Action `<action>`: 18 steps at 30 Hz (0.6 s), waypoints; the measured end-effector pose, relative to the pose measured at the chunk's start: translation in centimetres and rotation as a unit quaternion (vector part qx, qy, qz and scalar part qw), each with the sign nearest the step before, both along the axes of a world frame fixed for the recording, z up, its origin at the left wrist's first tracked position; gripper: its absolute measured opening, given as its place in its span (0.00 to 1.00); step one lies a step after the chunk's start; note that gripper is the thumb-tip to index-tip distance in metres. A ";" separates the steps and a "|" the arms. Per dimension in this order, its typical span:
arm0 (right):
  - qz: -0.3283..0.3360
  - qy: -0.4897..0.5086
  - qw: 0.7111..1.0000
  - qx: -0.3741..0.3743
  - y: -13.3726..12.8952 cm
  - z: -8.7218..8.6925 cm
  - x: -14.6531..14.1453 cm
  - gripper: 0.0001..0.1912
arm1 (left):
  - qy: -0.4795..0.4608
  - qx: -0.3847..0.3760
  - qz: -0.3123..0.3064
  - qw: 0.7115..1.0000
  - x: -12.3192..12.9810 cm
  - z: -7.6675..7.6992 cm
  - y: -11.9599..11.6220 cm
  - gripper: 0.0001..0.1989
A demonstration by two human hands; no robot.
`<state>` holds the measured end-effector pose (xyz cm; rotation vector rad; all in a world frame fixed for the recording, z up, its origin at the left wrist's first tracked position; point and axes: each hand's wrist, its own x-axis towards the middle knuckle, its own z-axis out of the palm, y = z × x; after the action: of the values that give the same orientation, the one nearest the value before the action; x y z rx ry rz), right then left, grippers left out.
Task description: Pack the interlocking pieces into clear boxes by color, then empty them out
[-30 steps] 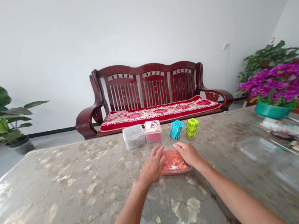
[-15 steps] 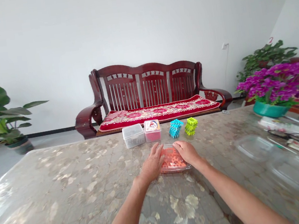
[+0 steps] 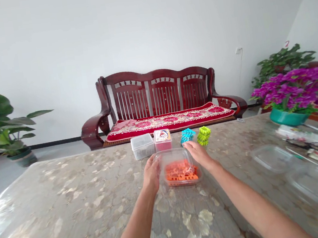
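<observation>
A clear plastic container (image 3: 182, 183) with orange toy building pieces (image 3: 181, 173) inside stands on the table in front of me. My left hand (image 3: 151, 171) is closed on the left edge of its clear lid (image 3: 171, 155), which is raised, tilted and blurred by motion. My right hand (image 3: 197, 153) is at the lid's far right corner with fingers stretched out; whether it touches the lid I cannot tell. Just behind that hand are a blue piece cluster (image 3: 187, 134) and a lime-green cluster (image 3: 203, 135).
A clear box with grey contents (image 3: 143, 147) and a pink box with a label (image 3: 162, 140) stand behind the container. Two clear lids (image 3: 273, 158), glasses (image 3: 316, 144) and purple flowers in a teal pot (image 3: 289, 116) are on the right. A wooden bench (image 3: 161, 91) stands beyond the table.
The clear lid has come up off the container and shifted left, with my left hand moving left along with it. My right hand has risen slightly from the container's right side.
</observation>
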<state>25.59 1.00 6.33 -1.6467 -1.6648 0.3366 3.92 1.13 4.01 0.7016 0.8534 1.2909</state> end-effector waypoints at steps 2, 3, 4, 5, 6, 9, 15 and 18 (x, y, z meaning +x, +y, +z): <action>-0.011 0.017 1.000 0.002 -1.3 -0.1 0.3 0.16 | -0.057 -0.039 0.023 0.997 -0.8 0.1 0.4 0.11; -0.015 0.023 1.000 -0.003 -2.1 -0.2 0.3 0.14 | -0.079 -0.054 0.029 0.995 -1.2 -0.1 0.6 0.11; -0.017 0.025 0.999 -0.011 -3.1 -0.3 0.2 0.12 | -0.097 -0.067 0.033 0.993 -1.5 -0.3 0.7 0.12; -0.018 0.022 0.999 -0.022 -4.1 -0.3 0.0 0.10 | -0.114 -0.076 0.034 0.990 -1.8 -0.7 0.8 0.13; -0.020 0.012 0.999 -0.031 -5.0 -0.4 -0.2 0.09 | -0.129 -0.081 0.036 0.988 -2.0 -1.1 0.9 0.13; -0.027 -0.052 0.998 -0.036 -7.4 -0.4 -1.2 0.07 | -0.156 -0.079 0.040 0.984 -2.0 -2.3 0.6 0.14; -0.048 -0.170 0.983 -0.052 -9.1 0.5 -2.8 0.03 | -0.221 -0.074 0.073 0.970 -1.3 -2.6 -0.1 0.11; -0.051 -0.194 0.977 -0.074 -9.2 1.1 -3.3 0.06 | -0.251 -0.071 0.077 0.962 -1.3 -2.2 -0.2 0.11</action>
<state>22.31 -8.23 7.42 -1.9995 -1.8627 0.0921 2.62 0.98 1.85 0.1745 0.5809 1.4457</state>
